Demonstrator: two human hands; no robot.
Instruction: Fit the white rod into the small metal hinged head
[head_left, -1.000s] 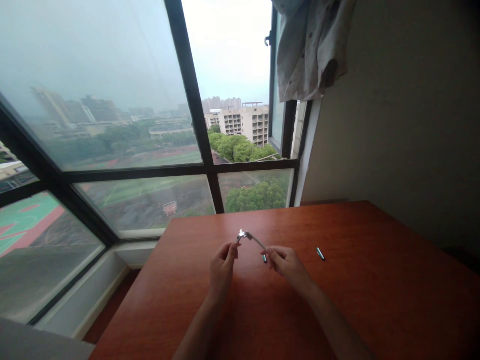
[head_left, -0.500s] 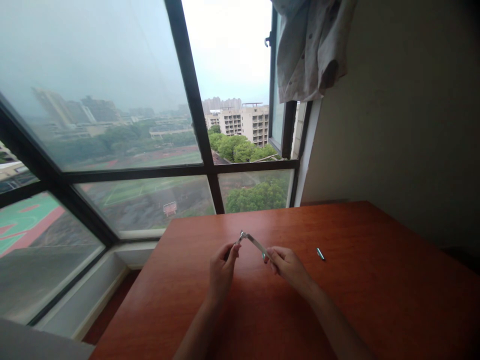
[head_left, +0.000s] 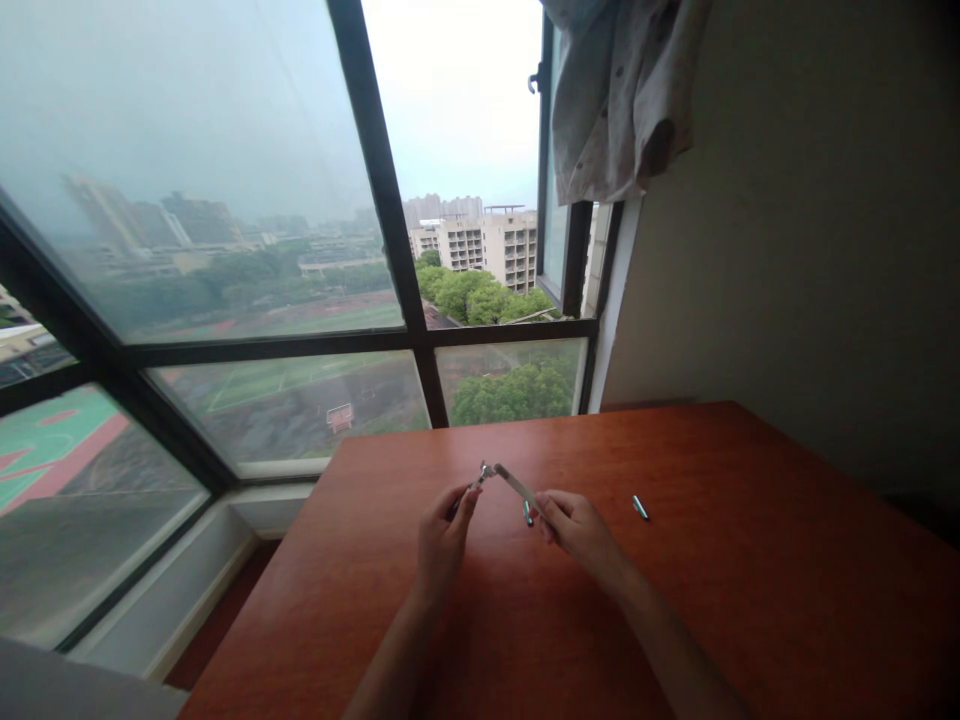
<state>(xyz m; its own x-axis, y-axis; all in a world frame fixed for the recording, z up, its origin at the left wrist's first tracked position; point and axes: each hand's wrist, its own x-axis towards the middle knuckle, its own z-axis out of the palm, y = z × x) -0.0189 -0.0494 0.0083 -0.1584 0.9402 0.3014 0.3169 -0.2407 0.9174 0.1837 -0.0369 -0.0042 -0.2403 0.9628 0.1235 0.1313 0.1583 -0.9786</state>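
Observation:
My left hand (head_left: 441, 540) is closed around a thin metal piece (head_left: 486, 470) with a shiny, forked-looking end; its kind is too small to make out. Between the fingers of my right hand (head_left: 576, 525) is a flat, pale grey strip (head_left: 519, 487) with a darker far end. That end points up and left, close to the metal piece; whether they touch I cannot tell. Just left of my right fingertips shows a small teal and silver piece (head_left: 527, 513), partly hidden. A similar teal and silver piece (head_left: 640, 508) lies on the tabletop to the right.
Both hands are above a reddish-brown wooden table (head_left: 360, 560). Beyond its far edge stands a dark-framed window (head_left: 262, 345), with one pane open (head_left: 559, 200). A pale cloth garment (head_left: 622, 100) hangs at upper right beside a wall (head_left: 765, 250).
The strip's far end has shifted slightly right relative to the metal piece. More of the teal piece by my right fingertips shows now. My left hand has hardly moved.

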